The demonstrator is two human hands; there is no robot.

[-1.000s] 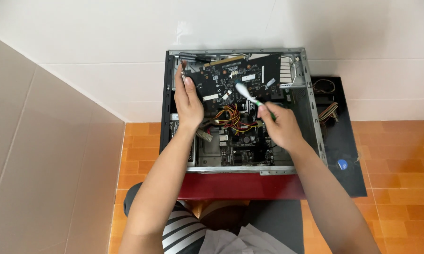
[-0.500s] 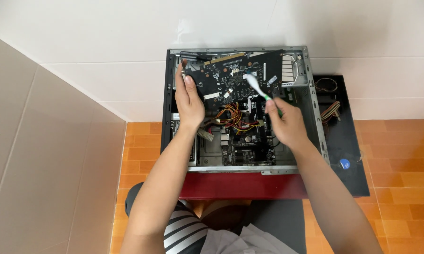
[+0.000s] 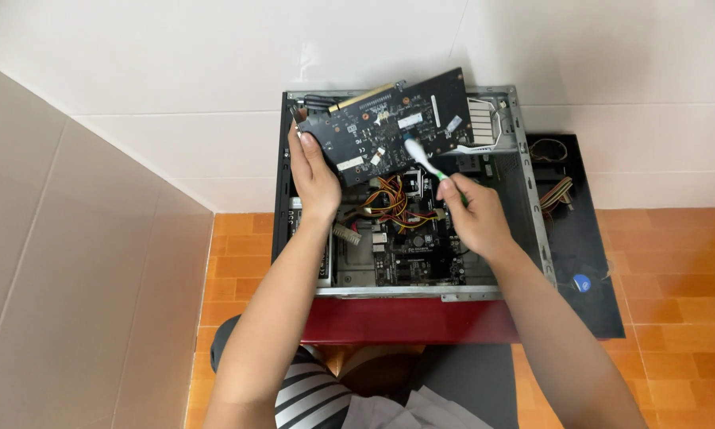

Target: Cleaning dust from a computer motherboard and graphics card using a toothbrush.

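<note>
An open desktop computer case (image 3: 524, 171) is seen from above, laid on its side on a red stand (image 3: 409, 320) over an orange tiled floor (image 3: 675, 262), with white wall tiles (image 3: 175, 87) at twelve o'clock.

A black graphics card (image 3: 389, 123) is held tilted above the case, towards eleven to twelve o'clock of the opening, its gold edge connector turned up and away. The card's left end is gripped by the left hand (image 3: 316, 176), which is closed around it with the fingers laid along the board's face.

A toothbrush (image 3: 422, 161) with a white and green handle is held in the right hand (image 3: 475, 218), which is curled shut around the handle's lower end. The brush head is pressed against the card's face near its middle, at about eleven o'clock from the right hand.

Beneath the card, a bundle of orange, yellow and red wires (image 3: 393, 202) is seen lying over the motherboard (image 3: 417, 254). Between the two hands, these wires are left untouched.

At three o'clock of the case, a black side panel (image 3: 583, 238) is laid flat on the floor, with a small blue round object (image 3: 582, 283) resting on it and a ribbon of coloured cables (image 3: 556, 193) hanging over its edge. At six o'clock, striped fabric (image 3: 314, 397) on the person's lap is partly visible.
</note>
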